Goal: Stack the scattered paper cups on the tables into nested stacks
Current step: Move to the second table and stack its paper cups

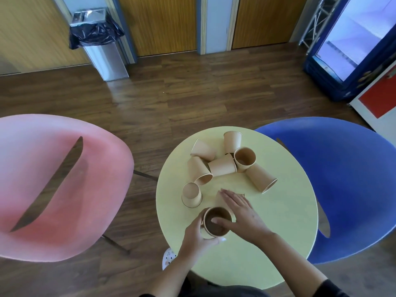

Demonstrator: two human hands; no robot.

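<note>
Several brown paper cups lie scattered on a round pale-yellow table (278, 232). My left hand (196, 239) grips an upright cup (216, 222) near the table's front edge. My right hand (240, 213) lies flat with straight fingers over a cup on its side (219, 199), mostly hidden under the palm; its thumb reaches over the rim of the upright cup. An upside-down cup (191, 195) stands just left of the hands. Farther back, a cluster holds toppled cups (200, 172), (222, 166), (260, 179), (203, 150) and one with its open mouth facing me (244, 158).
A pink chair (53, 189) stands left of the table and a blue chair (342, 179) right of it. On the wooden floor beyond are a steel bin with a black bag (100, 39) and a blue glass-door fridge (353, 46).
</note>
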